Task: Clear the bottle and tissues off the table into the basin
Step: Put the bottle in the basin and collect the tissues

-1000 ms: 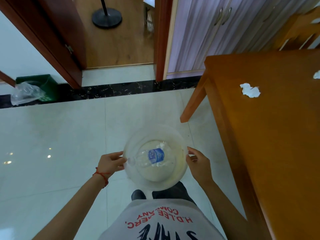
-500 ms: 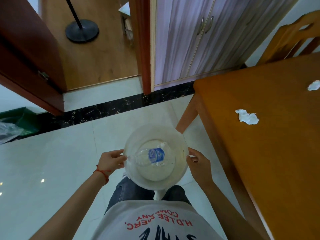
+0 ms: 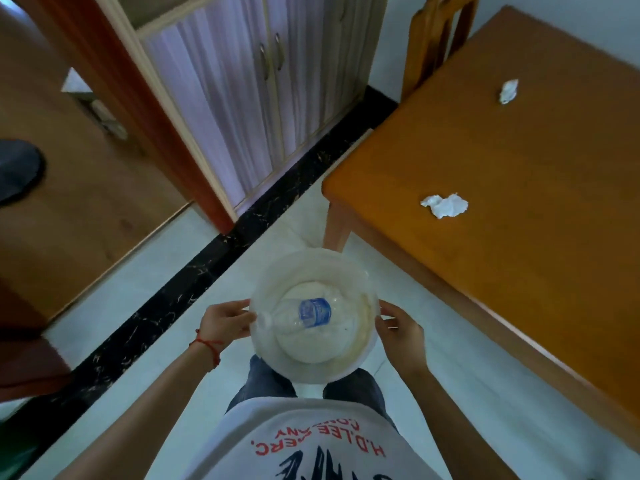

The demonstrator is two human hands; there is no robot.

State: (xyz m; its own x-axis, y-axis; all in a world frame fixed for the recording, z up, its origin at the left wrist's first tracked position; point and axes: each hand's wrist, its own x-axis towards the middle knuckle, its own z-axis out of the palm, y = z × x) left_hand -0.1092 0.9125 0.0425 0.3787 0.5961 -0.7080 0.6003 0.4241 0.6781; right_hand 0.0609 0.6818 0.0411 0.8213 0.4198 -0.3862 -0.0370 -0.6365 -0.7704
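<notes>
Okay, my left hand [image 3: 227, 320] and right hand [image 3: 401, 336] grip the basin [image 3: 360, 282] rim on both sides, bottle [image 3: 304, 315] lying inside; two tissues [image 3: 445, 205] on the desk [image 3: 519, 258], well apart.

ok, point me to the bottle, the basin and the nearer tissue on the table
bottle [image 3: 314, 312], head view, on its blue label.
basin [image 3: 360, 282], head view, on its inner wall, upper right.
nearer tissue [image 3: 445, 205], head view, on the middle of the crumpled wad.
</notes>
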